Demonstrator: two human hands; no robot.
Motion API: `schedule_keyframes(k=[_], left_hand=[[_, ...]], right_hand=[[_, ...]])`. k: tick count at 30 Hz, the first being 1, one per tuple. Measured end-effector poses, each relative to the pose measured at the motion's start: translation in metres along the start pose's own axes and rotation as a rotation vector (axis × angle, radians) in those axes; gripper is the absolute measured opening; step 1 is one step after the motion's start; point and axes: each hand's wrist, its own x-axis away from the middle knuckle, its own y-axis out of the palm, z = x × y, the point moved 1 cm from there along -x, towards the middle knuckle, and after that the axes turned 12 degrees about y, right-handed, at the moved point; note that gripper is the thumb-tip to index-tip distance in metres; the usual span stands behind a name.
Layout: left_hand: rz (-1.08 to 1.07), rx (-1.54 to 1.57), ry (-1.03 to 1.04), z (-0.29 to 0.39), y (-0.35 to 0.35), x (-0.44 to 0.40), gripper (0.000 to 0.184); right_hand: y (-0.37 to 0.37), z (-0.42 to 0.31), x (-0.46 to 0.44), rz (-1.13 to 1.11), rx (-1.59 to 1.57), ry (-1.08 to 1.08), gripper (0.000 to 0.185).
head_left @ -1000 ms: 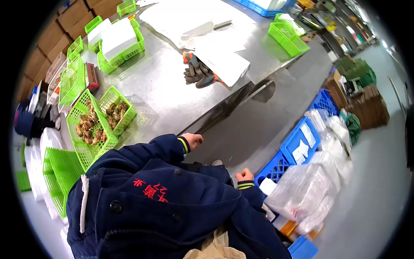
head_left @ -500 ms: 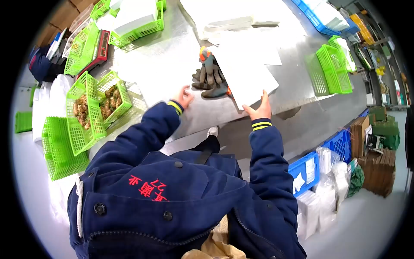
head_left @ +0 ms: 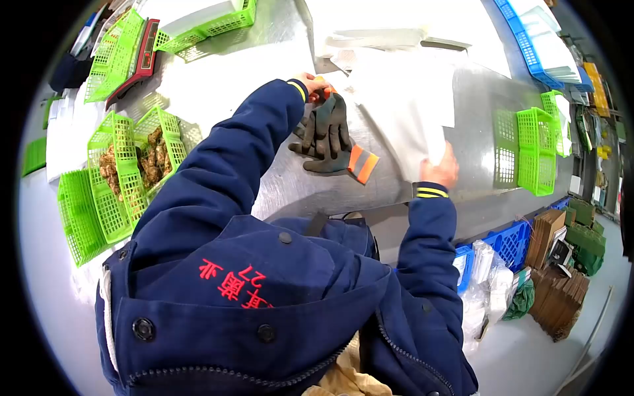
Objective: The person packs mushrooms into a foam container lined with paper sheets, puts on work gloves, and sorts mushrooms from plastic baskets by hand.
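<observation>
On the metal table lie dark grey work gloves (head_left: 328, 129) with orange cuffs, their fingers toward me. My left hand (head_left: 313, 84) is closed at the orange cuff at their far end. A second cuff, orange with a grey stripe (head_left: 362, 164), lies uncovered at the right. My right hand (head_left: 441, 169) grips the near edge of white sheets (head_left: 399, 109), beside the gloves; its fingertips are partly hidden. More white sheets (head_left: 376, 38) lie behind.
Green baskets with brown mushroom-like pieces (head_left: 155, 158) stand at the left, near a red scale (head_left: 144, 59). Another green basket (head_left: 536, 148) sits on the right edge, a blue crate (head_left: 525, 39) behind it. Flattened cardboard (head_left: 558, 300) is stacked on the floor at right.
My left hand has reached forward and taken hold of the glove cuff. My right hand has shifted the white sheets to the right, baring the second cuff. The view has moved slightly.
</observation>
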Motion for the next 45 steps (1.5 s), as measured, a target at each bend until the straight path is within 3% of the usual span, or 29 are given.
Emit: schedule_keyframes(k=[1, 3, 5, 7, 9, 11, 13, 16, 19, 21, 23, 25, 27, 29, 33, 35, 37, 38, 39, 41, 43, 45], left_hand=[[0.002, 0.002, -0.009, 0.0, -0.004, 0.0, 0.05], [-0.13, -0.011, 0.038, 0.005, -0.014, 0.008, 0.037], [-0.124, 0.023, 0.154, 0.011, -0.028, 0.021, 0.026], [-0.115, 0.118, 0.324, 0.033, -0.044, 0.053, 0.024], [-0.041, 0.093, 0.544, 0.05, -0.059, 0.091, 0.023], [0.098, 0.077, 0.728, 0.065, -0.071, 0.132, 0.022], [0.298, 0.082, 0.704, 0.075, -0.067, 0.173, 0.018], [0.355, -0.417, 1.14, 0.078, -0.052, 0.205, 0.013], [0.305, -0.626, 1.149, 0.059, 0.001, 0.212, 0.014], [0.123, -0.594, 1.124, 0.031, 0.045, 0.211, 0.013], [-0.049, -0.661, 0.979, -0.01, 0.085, 0.208, 0.023], [0.009, -0.643, 1.002, -0.023, 0.11, 0.215, 0.031], [0.083, -0.71, 0.954, -0.023, 0.119, 0.221, 0.032], [0.154, -0.78, 0.906, -0.022, 0.12, 0.222, 0.033], [0.2, -0.871, 0.929, -0.009, 0.109, 0.238, 0.035], [0.213, -0.889, 0.964, 0.005, 0.099, 0.249, 0.036], [0.246, -0.893, 0.975, 0.015, 0.092, 0.257, 0.035], [0.243, -0.92, 1.033, 0.022, 0.089, 0.262, 0.034], [0.236, -0.946, 1.094, 0.031, 0.087, 0.267, 0.033], [0.189, -0.996, 1.191, 0.053, 0.085, 0.281, 0.031], [0.242, -1.028, 1.282, 0.07, 0.085, 0.29, 0.029], [0.278, -0.98, 1.33, 0.087, 0.085, 0.297, 0.028]], right_hand=[[-0.004, 0.011, -0.018, 0.023, 0.038, 0.072, 0.063], [-0.012, 0.031, -0.041, 0.072, 0.08, 0.045, 0.063], [-0.009, 0.042, -0.043, 0.057, 0.086, -0.005, 0.063], [-0.017, 0.026, -0.03, 0.186, 0.17, -0.21, 0.066], [-0.017, -0.003, -0.002, -0.033, -0.076, -0.433, 0.06], [0.016, -0.019, 0.033, -0.428, -0.349, -0.397, 0.052], [0.037, -0.035, 0.054, -0.576, -0.198, -0.344, 0.041], [0.061, -0.038, 0.059, -0.662, -0.159, -0.337, 0.031], [0.073, -0.03, 0.059, -0.813, -0.239, -0.313, 0.022], [0.071, -0.031, 0.063, -1.072, -0.605, 0.008, 0.016], [0.067, -0.031, 0.07, -1.147, -0.772, 0.037, 0.016], [0.052, -0.038, 0.073, -1.452, -0.899, 0.241, 0.014], [0.048, -0.042, 0.073, -1.51, -0.913, 0.288, 0.011], [0.044, -0.044, 0.073, -1.638, -1.159, 0.594, 0.009], [0.006, -0.065, 0.065, -1.642, -1.144, 0.675, 0.014], [0.001, -0.068, 0.055, -1.444, -1.083, 0.285, 0.023], [-0.018, -0.075, 0.044, -1.098, -1.039, -0.267, 0.033], [-0.044, -0.084, 0.037, -0.985, -0.889, -0.468, 0.04], [-0.055, -0.089, 0.034, -0.984, -0.892, -0.477, 0.04], [-0.075, -0.099, 0.031, -0.858, -0.867, -0.873, 0.041], [-0.087, -0.102, 0.027, -0.879, -0.856, -0.896, 0.039], [-0.093, -0.1, 0.024, -1.079, -0.826, -0.713, 0.035]])
